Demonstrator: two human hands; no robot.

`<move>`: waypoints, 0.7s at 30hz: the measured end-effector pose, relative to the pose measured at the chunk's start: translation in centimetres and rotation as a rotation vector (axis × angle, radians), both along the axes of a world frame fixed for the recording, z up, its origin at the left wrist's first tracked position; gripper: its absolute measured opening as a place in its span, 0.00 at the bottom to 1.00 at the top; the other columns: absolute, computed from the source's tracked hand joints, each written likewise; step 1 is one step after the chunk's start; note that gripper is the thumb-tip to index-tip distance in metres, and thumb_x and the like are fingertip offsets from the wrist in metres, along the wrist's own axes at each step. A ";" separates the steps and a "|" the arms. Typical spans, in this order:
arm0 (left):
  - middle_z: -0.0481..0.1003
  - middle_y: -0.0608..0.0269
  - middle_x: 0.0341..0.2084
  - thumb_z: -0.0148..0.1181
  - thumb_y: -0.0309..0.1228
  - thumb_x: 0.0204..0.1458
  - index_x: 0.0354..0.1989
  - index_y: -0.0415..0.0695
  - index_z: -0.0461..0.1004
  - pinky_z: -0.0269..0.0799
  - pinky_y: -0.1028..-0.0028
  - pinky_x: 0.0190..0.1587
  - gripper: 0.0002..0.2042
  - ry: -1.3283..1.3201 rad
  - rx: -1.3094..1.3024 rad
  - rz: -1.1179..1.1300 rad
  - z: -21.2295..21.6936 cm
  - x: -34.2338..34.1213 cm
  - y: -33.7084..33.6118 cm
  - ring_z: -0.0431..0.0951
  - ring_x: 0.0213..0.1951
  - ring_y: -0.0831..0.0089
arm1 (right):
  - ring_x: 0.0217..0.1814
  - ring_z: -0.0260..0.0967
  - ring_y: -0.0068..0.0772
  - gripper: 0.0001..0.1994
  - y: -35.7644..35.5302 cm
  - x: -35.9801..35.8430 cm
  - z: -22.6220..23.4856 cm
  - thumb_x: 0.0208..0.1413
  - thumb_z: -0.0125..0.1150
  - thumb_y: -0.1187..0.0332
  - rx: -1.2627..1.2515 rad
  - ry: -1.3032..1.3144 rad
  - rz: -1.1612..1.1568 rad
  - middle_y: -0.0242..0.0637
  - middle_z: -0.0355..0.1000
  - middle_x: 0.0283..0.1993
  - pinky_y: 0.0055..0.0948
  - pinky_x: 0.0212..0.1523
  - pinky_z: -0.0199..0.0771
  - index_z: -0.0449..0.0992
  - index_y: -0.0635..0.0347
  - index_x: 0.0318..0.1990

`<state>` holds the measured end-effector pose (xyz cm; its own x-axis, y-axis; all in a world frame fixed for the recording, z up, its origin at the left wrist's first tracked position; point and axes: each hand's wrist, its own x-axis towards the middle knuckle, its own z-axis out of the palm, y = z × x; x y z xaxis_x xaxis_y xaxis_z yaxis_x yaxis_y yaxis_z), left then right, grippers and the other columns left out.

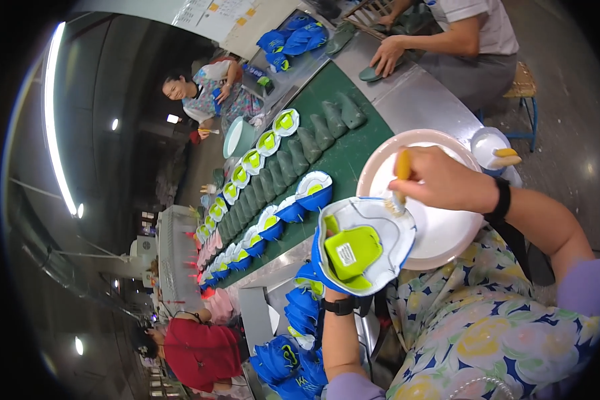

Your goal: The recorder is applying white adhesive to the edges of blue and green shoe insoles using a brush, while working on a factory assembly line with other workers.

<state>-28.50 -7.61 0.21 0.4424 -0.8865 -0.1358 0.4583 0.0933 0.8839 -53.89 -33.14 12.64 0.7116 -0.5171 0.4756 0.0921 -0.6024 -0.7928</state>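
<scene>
My left hand [335, 294] holds up a blue shoe upper [363, 250] with white lining and a bright yellow-green insert; most of the fingers are hidden behind it. In my right hand [435, 175] is a brush [403, 175] with a yellow handle, gripped upright. Its bristles touch the white edge of the upper. Directly behind the upper and under my right hand is a wide pale pink basin [373, 167] of white liquid.
A green conveyor belt [343, 77] carries rows of shoe uppers [313, 190] and dark shoe lasts [293, 153]. More blue uppers [277, 357] are piled at lower left. A small tub [490, 143] with brushes stands right of the basin. Co-workers sit across and at right.
</scene>
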 end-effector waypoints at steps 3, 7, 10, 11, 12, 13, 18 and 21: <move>0.72 0.55 0.59 0.49 0.46 0.66 0.65 0.48 0.64 0.78 0.56 0.53 0.23 -0.157 -0.012 0.178 0.3 5.2 -1.9 0.77 0.55 0.56 | 0.29 0.74 0.30 0.10 -0.1 -1.3 -0.8 0.54 0.68 0.67 0.185 -0.027 -0.124 0.39 0.75 0.27 0.29 0.30 0.71 0.76 0.66 0.33; 0.72 0.57 0.59 0.51 0.41 0.66 0.65 0.48 0.63 0.79 0.57 0.50 0.22 -0.298 0.034 0.372 -1.6 9.8 -5.6 0.77 0.54 0.57 | 0.33 0.75 0.29 0.10 0.6 -3.5 -2.3 0.54 0.68 0.67 0.272 -0.042 -0.118 0.40 0.77 0.31 0.27 0.35 0.73 0.78 0.66 0.35; 0.70 0.61 0.59 0.54 0.30 0.65 0.67 0.51 0.59 0.80 0.60 0.49 0.22 -0.225 0.140 0.302 -3.8 10.8 -9.7 0.76 0.53 0.58 | 0.34 0.74 0.28 0.09 0.8 -5.0 -4.0 0.54 0.67 0.69 0.381 0.024 -0.145 0.39 0.77 0.32 0.27 0.37 0.73 0.77 0.66 0.37; 0.70 0.60 0.58 0.54 0.30 0.65 0.67 0.52 0.58 0.79 0.60 0.49 0.23 -0.178 0.101 0.273 -4.2 11.6 -10.8 0.77 0.52 0.59 | 0.34 0.74 0.28 0.09 1.0 -5.0 -4.3 0.54 0.67 0.69 0.375 0.022 -0.134 0.39 0.77 0.32 0.27 0.37 0.73 0.77 0.66 0.37; 0.70 0.60 0.57 0.54 0.29 0.65 0.68 0.54 0.57 0.79 0.59 0.50 0.24 -0.130 0.063 0.245 -4.7 12.5 -12.0 0.77 0.51 0.59 | 0.34 0.74 0.27 0.09 1.1 -4.9 -4.6 0.54 0.67 0.70 0.434 0.045 -0.125 0.38 0.76 0.32 0.26 0.38 0.73 0.76 0.65 0.37; 0.70 0.59 0.57 0.52 0.26 0.65 0.69 0.54 0.55 0.78 0.58 0.51 0.25 -0.083 0.052 0.266 -5.5 13.4 -13.6 0.77 0.51 0.59 | 0.35 0.73 0.26 0.08 1.2 -5.0 -4.8 0.54 0.67 0.71 0.488 0.073 -0.125 0.37 0.76 0.33 0.26 0.39 0.72 0.75 0.64 0.37; 0.74 0.45 0.50 0.52 0.22 0.54 0.67 0.39 0.61 0.70 0.58 0.57 0.28 -0.896 0.814 0.620 -9.9 14.5 -18.2 0.76 0.51 0.51 | 0.35 0.72 0.24 0.08 1.9 -4.0 -1.8 0.53 0.66 0.73 0.563 0.171 -0.103 0.35 0.75 0.34 0.24 0.39 0.72 0.74 0.63 0.37; 0.73 0.39 0.53 0.53 0.23 0.48 0.59 0.35 0.70 0.67 0.57 0.59 0.25 -0.920 0.908 0.730 -11.3 14.5 -18.5 0.74 0.53 0.44 | 0.38 0.72 0.23 0.08 1.5 -6.7 -5.1 0.54 0.64 0.75 0.636 0.196 -0.166 0.34 0.72 0.36 0.24 0.40 0.72 0.72 0.62 0.39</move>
<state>-13.99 -26.09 -11.06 0.9772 -0.2038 0.0597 -0.1849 -0.6785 0.7110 -60.55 -31.67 7.56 0.6409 -0.7627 -0.0862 -0.1426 -0.0080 -0.9897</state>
